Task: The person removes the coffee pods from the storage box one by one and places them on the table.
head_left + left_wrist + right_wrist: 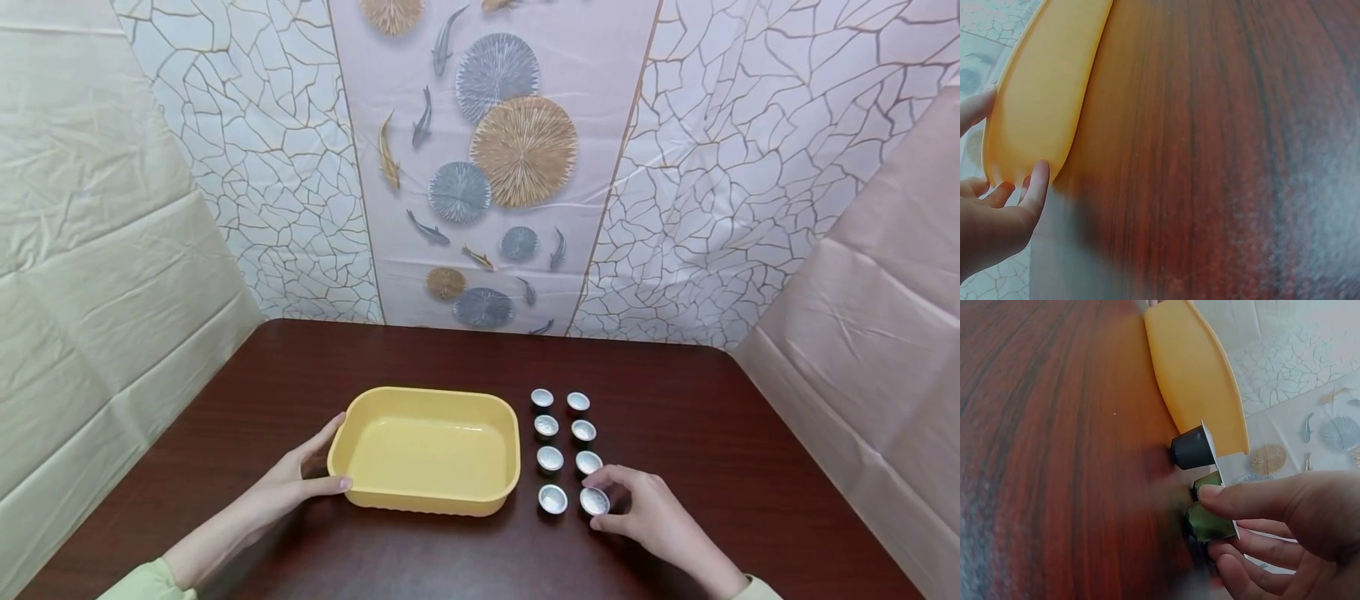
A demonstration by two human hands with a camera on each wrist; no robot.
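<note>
Green capsule (1207, 524), foil-topped, stands at the near right end of a two-column set of capsules (562, 446) on the dark wooden table (675, 400), just right of the yellow tray (427, 500). The right hand (648, 517) pinches this capsule, thumb and fingers curled round its sides; it remains on the table. A black capsule (1192, 448) stands beside it, nearer the tray. The left hand (296, 483) rests against the tray's near left corner, fingers fairly straight, thumb on the front wall.
</note>
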